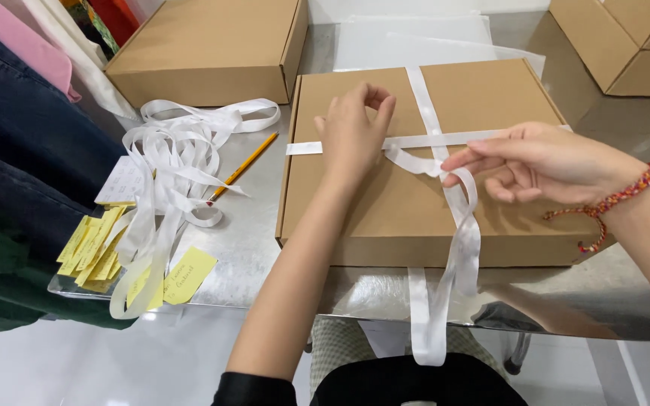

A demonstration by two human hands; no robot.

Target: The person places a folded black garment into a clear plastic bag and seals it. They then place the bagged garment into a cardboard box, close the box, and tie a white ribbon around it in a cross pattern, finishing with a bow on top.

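Note:
A flat brown cardboard box (370, 203) lies on the metal table with a white ribbon (426, 105) crossed over its lid. My left hand (353, 131) presses down on the horizontal ribbon band near the crossing, fingers curled. My right hand (536, 162), with a red braided bracelet at the wrist, pinches a loop of the ribbon just right of the crossing. The loose ribbon ends (445, 301) hang over the box's front edge and down past the table.
A pile of loose white ribbons (174, 162) lies left of the box, beside a yellow pencil (244, 167) and yellow paper notes (99, 244). Another closed brown box (212, 49) sits at the back left; more cardboard (626, 41) stands at the back right. Clothes hang at left.

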